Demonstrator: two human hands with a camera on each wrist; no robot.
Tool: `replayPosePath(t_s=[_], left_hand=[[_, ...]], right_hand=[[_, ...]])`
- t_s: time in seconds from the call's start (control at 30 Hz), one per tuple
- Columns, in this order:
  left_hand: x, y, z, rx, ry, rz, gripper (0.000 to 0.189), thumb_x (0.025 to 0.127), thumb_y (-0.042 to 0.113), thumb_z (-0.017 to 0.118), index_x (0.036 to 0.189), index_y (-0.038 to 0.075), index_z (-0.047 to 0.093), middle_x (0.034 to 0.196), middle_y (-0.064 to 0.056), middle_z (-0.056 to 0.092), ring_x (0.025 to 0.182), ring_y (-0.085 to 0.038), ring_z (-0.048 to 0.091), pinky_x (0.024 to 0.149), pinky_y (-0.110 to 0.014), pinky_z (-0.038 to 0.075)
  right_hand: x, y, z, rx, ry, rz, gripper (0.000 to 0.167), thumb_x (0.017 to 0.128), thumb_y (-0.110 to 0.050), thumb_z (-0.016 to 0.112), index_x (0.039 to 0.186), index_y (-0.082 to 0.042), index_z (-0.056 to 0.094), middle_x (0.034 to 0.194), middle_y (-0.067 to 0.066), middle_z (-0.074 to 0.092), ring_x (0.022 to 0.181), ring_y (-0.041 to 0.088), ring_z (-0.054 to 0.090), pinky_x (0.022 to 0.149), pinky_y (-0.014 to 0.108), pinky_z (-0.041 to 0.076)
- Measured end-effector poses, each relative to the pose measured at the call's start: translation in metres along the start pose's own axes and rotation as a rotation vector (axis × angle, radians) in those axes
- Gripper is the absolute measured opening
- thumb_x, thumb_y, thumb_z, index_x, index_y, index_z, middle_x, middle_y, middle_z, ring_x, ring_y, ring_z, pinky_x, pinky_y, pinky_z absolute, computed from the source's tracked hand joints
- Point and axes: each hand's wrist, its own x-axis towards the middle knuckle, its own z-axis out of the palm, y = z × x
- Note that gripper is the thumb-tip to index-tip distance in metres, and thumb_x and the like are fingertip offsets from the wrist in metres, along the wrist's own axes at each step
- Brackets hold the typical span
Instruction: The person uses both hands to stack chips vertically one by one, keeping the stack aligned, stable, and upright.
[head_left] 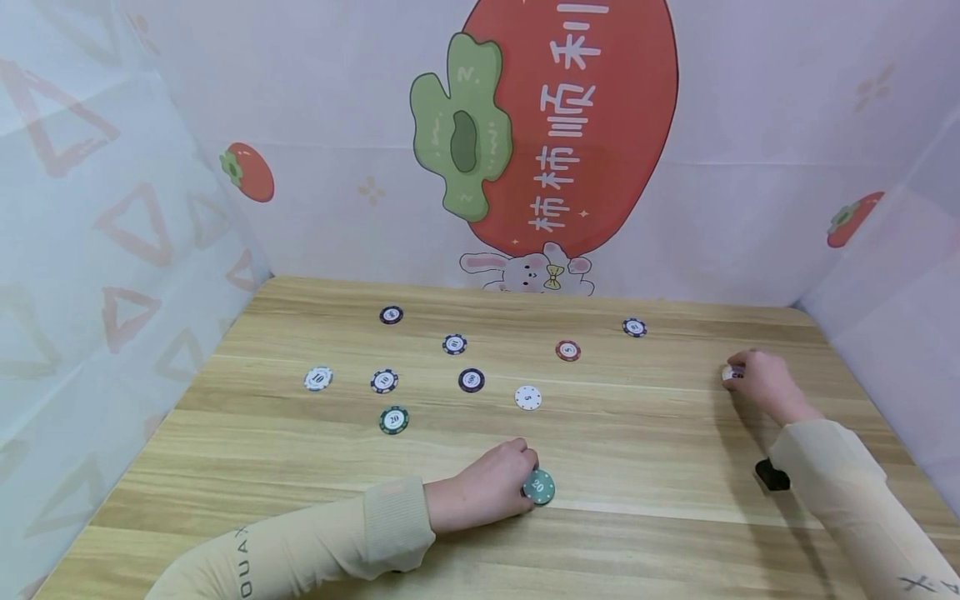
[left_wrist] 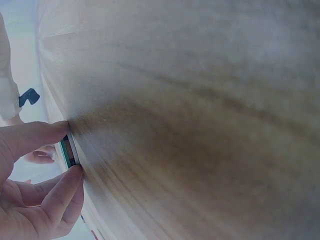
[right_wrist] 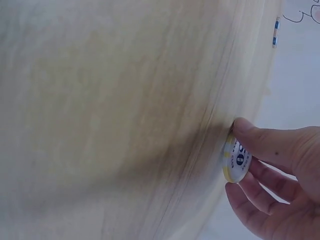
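Near the front middle of the table, my left hand (head_left: 491, 483) pinches a green poker chip (head_left: 539, 487) marked 20 by its edges. In the left wrist view, thumb and fingertips grip the chip's rim (left_wrist: 69, 151) close over the wood, and a pale layer shows along its edge. Far to the right, my right hand (head_left: 768, 383) pinches a white and yellow poker chip (right_wrist: 237, 159) marked 50 between thumb and fingers, tilted on edge in the right wrist view. Nearest the left hand lies a white chip (head_left: 528, 397) marked 5.
Several more chips lie flat across the left and back, including a green chip (head_left: 393, 420), a white chip (head_left: 318, 378), a red chip (head_left: 567, 350) and a blue chip (head_left: 634, 327). A black object (head_left: 772, 475) shows by the right sleeve. Printed cloth (head_left: 337, 225) hangs behind the table.
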Motion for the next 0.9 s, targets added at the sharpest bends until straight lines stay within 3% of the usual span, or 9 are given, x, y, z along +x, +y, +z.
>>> replayPosePath(t_s=[0.4,0.67,0.9], left_hand=[[0.000,-0.001,0.001,0.000,0.001,0.002,0.033,0.070,0.013,0.076,0.097,0.003,0.061,0.083,0.002,0.051,0.072,-0.002,0.047,0.066,-0.013,0.044],[0.001,0.000,0.000,0.008,0.000,0.010,0.033,0.070,0.014,0.076,0.097,0.003,0.062,0.083,0.002,0.052,0.071,-0.002,0.047,0.066,-0.013,0.044],[0.000,-0.001,0.001,0.012,0.004,0.011,0.034,0.069,0.014,0.076,0.097,0.003,0.062,0.083,0.002,0.052,0.071,-0.002,0.047,0.066,-0.013,0.044]], right_hand=[[-0.003,-0.002,-0.004,0.027,0.055,-0.022,0.027,0.072,-0.005,0.072,0.089,0.012,0.059,0.082,0.024,0.054,0.075,0.040,0.054,0.066,0.049,0.044],[-0.006,-0.007,-0.013,0.027,0.032,-0.044,0.006,0.078,0.003,0.062,0.083,0.007,0.063,0.080,0.022,0.062,0.071,0.034,0.057,0.061,0.044,0.045],[-0.008,-0.014,-0.017,0.009,0.045,-0.070,0.005,0.076,0.001,0.066,0.079,0.005,0.065,0.076,0.015,0.064,0.071,0.030,0.059,0.063,0.044,0.046]])
